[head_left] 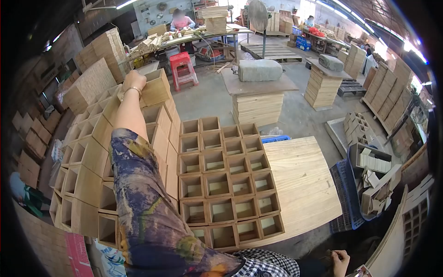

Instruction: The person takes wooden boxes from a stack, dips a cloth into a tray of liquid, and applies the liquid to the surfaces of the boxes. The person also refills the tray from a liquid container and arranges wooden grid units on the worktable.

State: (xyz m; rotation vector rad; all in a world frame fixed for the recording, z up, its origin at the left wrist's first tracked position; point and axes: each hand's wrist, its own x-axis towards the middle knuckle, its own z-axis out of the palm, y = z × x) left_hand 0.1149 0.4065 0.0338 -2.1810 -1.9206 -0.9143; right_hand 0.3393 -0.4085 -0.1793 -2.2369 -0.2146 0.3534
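My left arm reaches out to the far left. At its end my left hand [134,81] is closed over the near-left edge of an open wooden box [156,90] on top of the stacked boxes. Below it, a stack of wooden boxes [92,168] lies on its side with openings outward. In front of me, rows of open-topped wooden boxes [217,183] stand side by side on a wooden board [300,180]. My right hand [340,262] hangs low at the bottom right, its fingers curled; whatever they may hold cannot be made out.
A blue crate [346,198] and a bin of wood offcuts [376,184] stand at the right. Beyond are board stacks [258,108] topped by a grey block [260,70], a red stool [182,69] and a fan [257,16]. A person [181,21] sits at a far workbench.
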